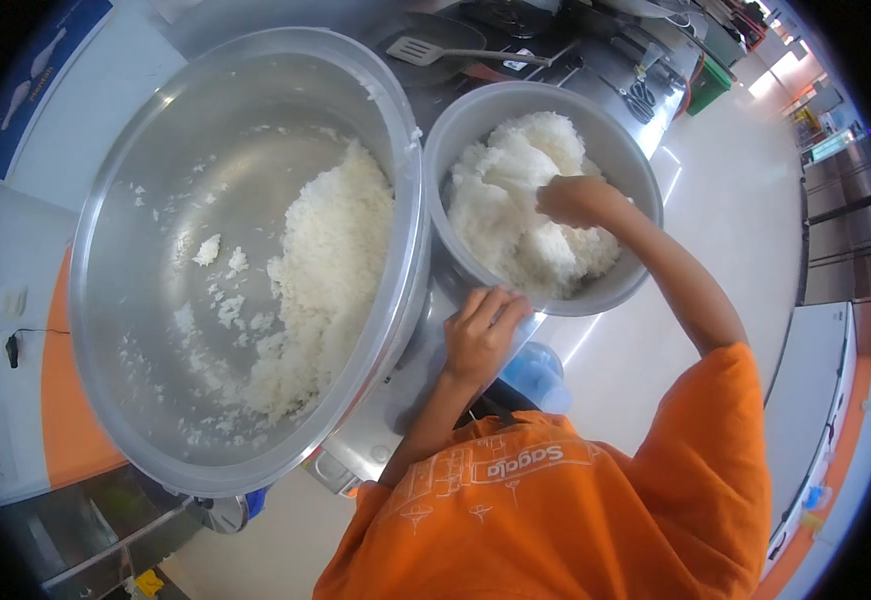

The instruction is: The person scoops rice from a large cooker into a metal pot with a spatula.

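A smaller metal basin holds a heap of cooked white rice. My right hand is over this heap with its fingers curled down at the rice; whether anything is inside the fist is hidden. On the basin's near rim rests my left hand, its fingers bent over the edge. To the left, almost touching the small basin, stands a much larger metal basin. More cooked rice is banked along its right side, and loose clumps stick to its bottom and wall.
Behind the basins, a slotted turner lies across a dark pan. Scissors lie on the metal counter at the back right. Below the counter edge is a blue translucent plastic container. A white chest freezer stands at right.
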The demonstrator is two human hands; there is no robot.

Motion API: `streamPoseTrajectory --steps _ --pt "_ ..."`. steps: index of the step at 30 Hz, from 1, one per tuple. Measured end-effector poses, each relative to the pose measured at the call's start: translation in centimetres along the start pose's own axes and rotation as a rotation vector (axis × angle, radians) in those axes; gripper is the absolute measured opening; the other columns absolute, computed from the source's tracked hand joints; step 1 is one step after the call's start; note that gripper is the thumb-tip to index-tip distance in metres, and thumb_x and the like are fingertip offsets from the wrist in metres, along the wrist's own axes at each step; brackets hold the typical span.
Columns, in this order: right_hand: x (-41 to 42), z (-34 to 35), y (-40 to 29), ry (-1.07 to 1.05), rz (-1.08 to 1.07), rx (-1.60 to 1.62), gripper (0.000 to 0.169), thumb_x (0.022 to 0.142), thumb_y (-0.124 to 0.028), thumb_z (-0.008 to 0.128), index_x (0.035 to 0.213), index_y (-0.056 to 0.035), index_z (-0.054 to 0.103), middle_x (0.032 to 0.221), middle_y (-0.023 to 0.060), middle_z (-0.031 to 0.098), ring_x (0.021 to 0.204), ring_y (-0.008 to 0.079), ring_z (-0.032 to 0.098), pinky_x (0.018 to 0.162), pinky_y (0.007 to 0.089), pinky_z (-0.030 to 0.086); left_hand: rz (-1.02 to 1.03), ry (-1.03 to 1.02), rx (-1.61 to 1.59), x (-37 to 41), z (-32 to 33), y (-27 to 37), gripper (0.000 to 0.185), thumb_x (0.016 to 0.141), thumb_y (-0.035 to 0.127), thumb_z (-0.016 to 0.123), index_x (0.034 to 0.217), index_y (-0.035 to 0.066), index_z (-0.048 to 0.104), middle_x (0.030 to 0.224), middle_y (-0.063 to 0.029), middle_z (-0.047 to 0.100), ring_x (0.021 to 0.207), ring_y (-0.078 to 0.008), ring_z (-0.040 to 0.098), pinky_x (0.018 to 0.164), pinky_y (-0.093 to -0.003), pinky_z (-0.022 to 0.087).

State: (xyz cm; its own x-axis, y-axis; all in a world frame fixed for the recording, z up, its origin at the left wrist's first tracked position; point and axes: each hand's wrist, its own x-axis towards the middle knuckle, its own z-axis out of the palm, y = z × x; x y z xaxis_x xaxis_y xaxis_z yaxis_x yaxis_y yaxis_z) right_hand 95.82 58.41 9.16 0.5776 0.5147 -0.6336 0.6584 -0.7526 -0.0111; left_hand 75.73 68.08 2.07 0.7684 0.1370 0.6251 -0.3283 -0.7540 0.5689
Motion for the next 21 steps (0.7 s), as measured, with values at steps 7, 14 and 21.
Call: streamPoseTrajectory --steps 7,14,21 --pt "-8.9 -2.8 0.9 0.208 -0.021 -0.312 0.018 0.079 -0.010 0.050 0.093 -0.0016 0.057 0.074 0.0155 0.061 0.072 0.0295 0.061 0.067 0.0371 0.048 0.002 0.015 0.011 -0.3 0.0 -0.4 0.018 0.059 0.004 0.070 0.074 0.013 0.065 0.071 0.0011 0.057 0.074 -0.0170 0.057 0.058 -0.0272 0.049" --pt "-12.1 -4.3 -0.7 0.466 0.129 -0.596 0.007 0.072 -0.007 0.053 0.077 -0.0065 0.058 0.064 0.0079 0.059 0.066 0.0231 0.062 0.057 0.0322 0.049 -0.004 0.059 -0.010 -0.6 0.5 -0.6 0.017 0.059 0.005 0.071 0.075 0.011 0.065 0.072 0.0005 0.058 0.076 -0.0174 0.057 0.058 -0.0273 0.049" --pt "-7.7 -0.5 0.6 0.549 -0.052 -0.664 0.002 0.069 -0.007 0.057 0.070 -0.0087 0.058 0.064 0.0055 0.061 0.064 0.0189 0.062 0.053 0.0284 0.048 0.000 0.070 -0.027 -0.8 1.0 -0.8 0.016 0.060 0.005 0.070 0.074 0.011 0.065 0.072 -0.0005 0.058 0.075 -0.0181 0.057 0.058 -0.0278 0.049"
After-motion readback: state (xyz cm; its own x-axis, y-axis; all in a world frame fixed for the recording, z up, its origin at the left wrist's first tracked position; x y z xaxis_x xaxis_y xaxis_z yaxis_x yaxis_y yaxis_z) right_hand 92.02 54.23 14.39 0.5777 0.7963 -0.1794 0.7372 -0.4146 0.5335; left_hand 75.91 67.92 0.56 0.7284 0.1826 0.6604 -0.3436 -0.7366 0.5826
